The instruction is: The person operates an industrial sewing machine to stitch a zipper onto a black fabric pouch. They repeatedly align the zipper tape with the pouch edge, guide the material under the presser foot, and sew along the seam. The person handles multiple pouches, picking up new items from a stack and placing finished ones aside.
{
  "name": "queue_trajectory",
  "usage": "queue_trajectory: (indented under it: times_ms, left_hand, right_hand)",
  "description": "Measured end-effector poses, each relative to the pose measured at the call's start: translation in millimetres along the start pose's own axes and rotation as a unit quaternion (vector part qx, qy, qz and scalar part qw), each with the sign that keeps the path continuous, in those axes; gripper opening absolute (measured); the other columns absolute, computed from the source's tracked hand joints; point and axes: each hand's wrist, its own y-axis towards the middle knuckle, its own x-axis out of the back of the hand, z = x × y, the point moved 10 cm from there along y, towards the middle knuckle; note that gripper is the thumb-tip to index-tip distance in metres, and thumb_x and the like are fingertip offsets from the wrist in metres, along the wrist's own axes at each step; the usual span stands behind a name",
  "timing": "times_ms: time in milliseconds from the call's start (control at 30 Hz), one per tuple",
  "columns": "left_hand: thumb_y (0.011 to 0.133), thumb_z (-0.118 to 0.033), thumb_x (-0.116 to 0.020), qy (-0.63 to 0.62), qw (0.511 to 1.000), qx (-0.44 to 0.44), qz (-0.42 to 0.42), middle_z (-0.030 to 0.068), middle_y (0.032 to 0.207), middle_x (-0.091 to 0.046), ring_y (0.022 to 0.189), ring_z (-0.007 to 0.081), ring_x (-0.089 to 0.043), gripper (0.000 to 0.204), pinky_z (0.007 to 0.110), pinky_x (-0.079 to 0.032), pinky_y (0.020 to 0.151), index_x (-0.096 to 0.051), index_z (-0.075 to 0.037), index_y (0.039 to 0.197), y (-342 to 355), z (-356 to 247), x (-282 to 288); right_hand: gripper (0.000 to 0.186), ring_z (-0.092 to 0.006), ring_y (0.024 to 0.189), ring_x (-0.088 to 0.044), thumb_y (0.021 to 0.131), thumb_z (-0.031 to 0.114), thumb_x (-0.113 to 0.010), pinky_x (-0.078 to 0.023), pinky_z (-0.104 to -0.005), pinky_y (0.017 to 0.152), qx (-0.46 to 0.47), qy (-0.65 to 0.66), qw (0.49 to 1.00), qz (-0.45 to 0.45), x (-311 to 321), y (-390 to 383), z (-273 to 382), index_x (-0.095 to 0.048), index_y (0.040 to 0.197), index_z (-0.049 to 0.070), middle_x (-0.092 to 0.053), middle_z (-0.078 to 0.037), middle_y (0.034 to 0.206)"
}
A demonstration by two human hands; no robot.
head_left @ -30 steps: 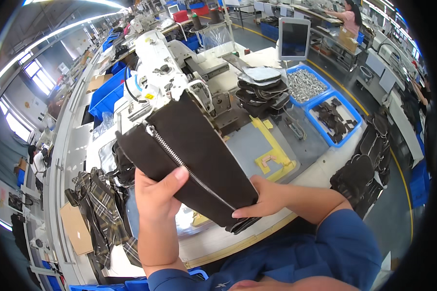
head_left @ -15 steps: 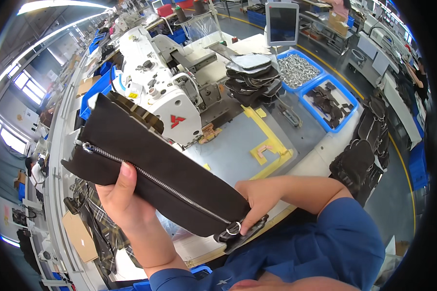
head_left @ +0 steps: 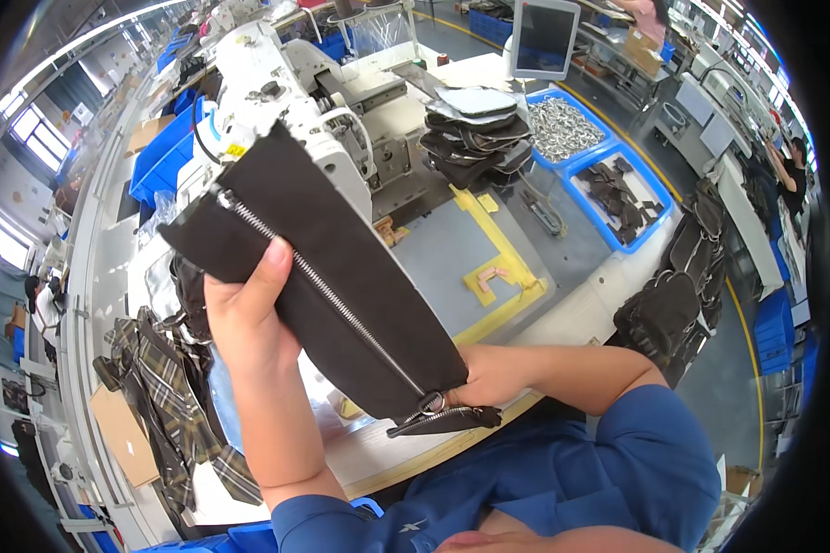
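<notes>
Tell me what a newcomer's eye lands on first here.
First, the long dark brown zippered panel held up in mid-frame, the left hand gripping its upper part and the right hand its lower end by the zipper pull. Behind it stands a white sewing machine; to the right, a stack of dark cut pieces beside two blue bins.
</notes>
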Motion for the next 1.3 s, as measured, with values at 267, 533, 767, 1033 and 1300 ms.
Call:
queue_trajectory:
  times_ms: [267,533,767,1033,1300]
  left_hand:
    - [0.100,0.001,-0.073,-0.003,0.993,0.111,-0.031,0.0128,0.109,-0.079,0.094,0.0199,-0.076,0.020,0.034,-0.063,0.086,-0.073,0.005,0.119,-6.2,72.8,32.3]
    - [0.097,-0.001,-0.078,0.157,0.979,0.117,0.055,0.0043,0.104,-0.078,0.092,0.0116,-0.069,0.017,0.029,-0.056,0.083,-0.075,0.001,0.113,-29.4,93.6,12.8]
    - [0.090,-0.002,-0.084,0.164,0.984,0.044,0.053,0.0046,0.101,-0.078,0.090,0.0121,-0.068,0.023,0.029,-0.054,0.084,-0.078,0.003,0.111,-29.7,70.4,6.0]
    - [0.083,0.003,-0.085,0.192,0.974,0.104,0.065,0.0064,0.110,-0.076,0.097,0.0143,-0.069,0.041,0.032,-0.057,0.087,-0.072,0.003,0.122,-42.3,92.9,-10.2]
    - [0.086,-0.001,-0.088,0.283,0.954,0.073,0.072,0.0078,0.099,-0.081,0.086,0.0145,-0.072,0.028,0.032,-0.058,0.080,-0.079,0.001,0.112,-46.8,93.6,-1.1]
  right_hand:
    - [0.046,-0.0243,0.126,-0.065,0.102,0.022,-0.073,-0.048,-0.0381,0.111,-0.091,0.029,0.993,0.070,-9.1,-20.1,-35.6,-0.065,0.144,0.005,-0.071,-0.015,0.136]
    - [0.051,-0.0178,0.111,-0.071,0.094,0.026,-0.084,-0.056,-0.0370,0.099,0.039,-0.007,0.979,-0.202,114.0,28.0,54.4,-0.068,0.137,0.002,-0.076,-0.014,0.124]
    - [0.029,-0.0090,0.094,-0.070,0.094,0.016,-0.083,-0.056,-0.0294,0.087,0.214,-0.049,0.942,-0.254,131.5,43.3,112.1,-0.078,0.120,0.004,-0.081,-0.006,0.105]
    - [0.026,-0.0107,0.097,-0.072,0.094,0.010,-0.082,-0.058,-0.0309,0.088,0.255,0.017,0.925,-0.280,137.7,27.6,107.1,-0.079,0.119,0.003,-0.081,-0.006,0.107]
    - [0.035,-0.0111,0.095,-0.071,0.088,0.019,-0.087,-0.056,-0.0285,0.087,0.204,-0.011,0.968,-0.145,131.3,28.8,110.0,-0.080,0.119,0.004,-0.081,-0.006,0.107]
